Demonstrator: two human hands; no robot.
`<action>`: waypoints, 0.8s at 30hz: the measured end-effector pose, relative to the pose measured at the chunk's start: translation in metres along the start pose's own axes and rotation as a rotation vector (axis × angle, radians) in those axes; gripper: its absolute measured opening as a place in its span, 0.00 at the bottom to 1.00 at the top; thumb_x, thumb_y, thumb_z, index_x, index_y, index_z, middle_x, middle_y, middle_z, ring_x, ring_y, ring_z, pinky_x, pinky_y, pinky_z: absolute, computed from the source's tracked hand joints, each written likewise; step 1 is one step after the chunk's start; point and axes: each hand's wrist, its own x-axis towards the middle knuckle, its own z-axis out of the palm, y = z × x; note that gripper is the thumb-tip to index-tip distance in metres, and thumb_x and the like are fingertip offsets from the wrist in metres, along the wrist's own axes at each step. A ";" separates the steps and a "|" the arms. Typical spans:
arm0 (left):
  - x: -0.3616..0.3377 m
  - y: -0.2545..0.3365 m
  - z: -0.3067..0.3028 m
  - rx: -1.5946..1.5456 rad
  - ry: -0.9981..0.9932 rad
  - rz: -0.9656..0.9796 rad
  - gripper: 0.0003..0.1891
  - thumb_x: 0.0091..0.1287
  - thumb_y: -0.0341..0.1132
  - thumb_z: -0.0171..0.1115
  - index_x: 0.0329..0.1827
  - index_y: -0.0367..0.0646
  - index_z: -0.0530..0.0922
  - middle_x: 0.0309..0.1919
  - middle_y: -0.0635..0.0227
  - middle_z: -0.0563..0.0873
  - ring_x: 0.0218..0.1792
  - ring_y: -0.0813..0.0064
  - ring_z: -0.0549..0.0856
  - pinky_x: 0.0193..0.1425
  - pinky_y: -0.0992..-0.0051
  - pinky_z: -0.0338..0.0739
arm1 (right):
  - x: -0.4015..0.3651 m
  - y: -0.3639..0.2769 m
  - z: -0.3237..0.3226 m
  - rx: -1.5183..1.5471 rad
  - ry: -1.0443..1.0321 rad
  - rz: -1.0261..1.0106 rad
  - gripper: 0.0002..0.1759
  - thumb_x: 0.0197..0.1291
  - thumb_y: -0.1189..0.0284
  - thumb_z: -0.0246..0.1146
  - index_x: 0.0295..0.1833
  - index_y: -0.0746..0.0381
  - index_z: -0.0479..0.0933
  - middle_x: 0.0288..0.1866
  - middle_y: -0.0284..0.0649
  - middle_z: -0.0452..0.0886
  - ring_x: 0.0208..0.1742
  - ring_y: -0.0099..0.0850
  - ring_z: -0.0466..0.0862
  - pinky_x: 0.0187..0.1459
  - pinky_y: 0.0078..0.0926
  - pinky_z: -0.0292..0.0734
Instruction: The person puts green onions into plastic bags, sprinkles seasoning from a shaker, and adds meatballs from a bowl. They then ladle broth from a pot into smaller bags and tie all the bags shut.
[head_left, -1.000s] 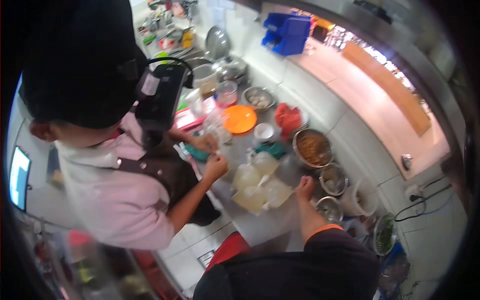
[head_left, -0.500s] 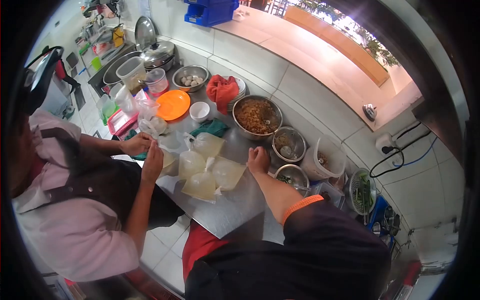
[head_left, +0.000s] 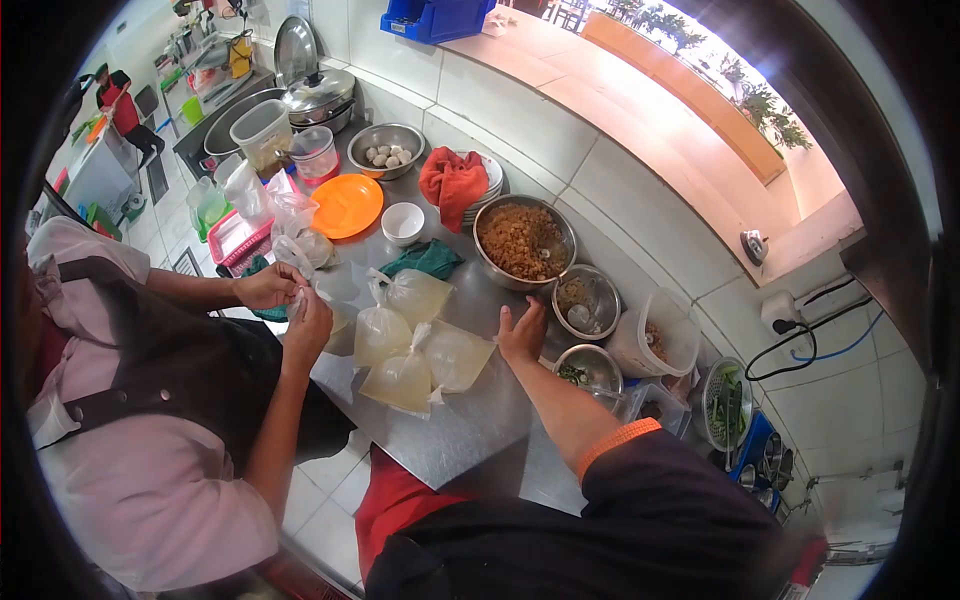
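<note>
My right hand (head_left: pixel 523 330), thumb apart from the fingers and nothing visible in it, is over the metal table (head_left: pixel 470 425), right beside the large bowl of brown crumbly food (head_left: pixel 520 240). Several knotted bags of pale yellow liquid (head_left: pixel 458 355) lie left of it. To its right are a small steel bowl with a spoon (head_left: pixel 586 302) and another with chopped greens (head_left: pixel 587 372). My left hand is out of view. A co-worker's two hands (head_left: pixel 290 300) pinch a small clear plastic piece at the left.
Further back are a white bowl (head_left: pixel 402 224), an orange plate (head_left: pixel 347 207), a bowl of pale balls (head_left: pixel 386 152) and a red cloth (head_left: pixel 453 185) on stacked plates. A clear tub (head_left: pixel 655 335) and a colander (head_left: pixel 727 403) stand right. The co-worker (head_left: pixel 170 400) stands close at left.
My right hand has gone from curled fingers to an open shape with the thumb raised, near the large bowl's edge. The whole view has shifted slightly.
</note>
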 end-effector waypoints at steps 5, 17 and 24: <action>0.007 0.001 -0.003 -0.013 -0.087 -0.012 0.11 0.63 0.33 0.53 0.43 0.39 0.80 0.44 0.51 0.80 0.53 0.54 0.76 0.57 0.56 0.75 | -0.002 0.003 0.008 0.005 0.042 -0.020 0.32 0.61 0.56 0.60 0.62 0.67 0.63 0.58 0.56 0.70 0.60 0.53 0.70 0.61 0.45 0.64; -0.018 0.073 0.030 -0.719 0.115 0.079 0.10 0.60 0.35 0.57 0.38 0.42 0.84 0.36 0.57 0.82 0.35 0.60 0.81 0.49 0.58 0.75 | -0.003 0.007 0.012 0.077 -0.024 0.057 0.33 0.63 0.57 0.60 0.63 0.71 0.63 0.62 0.57 0.69 0.63 0.51 0.70 0.64 0.41 0.63; -0.150 0.047 -0.067 -1.798 -0.511 -0.289 0.12 0.61 0.37 0.56 0.39 0.41 0.84 0.37 0.55 0.83 0.37 0.58 0.82 0.49 0.58 0.76 | 0.000 0.017 0.013 0.041 0.033 -0.034 0.34 0.61 0.54 0.61 0.62 0.70 0.64 0.59 0.58 0.71 0.62 0.53 0.71 0.63 0.43 0.64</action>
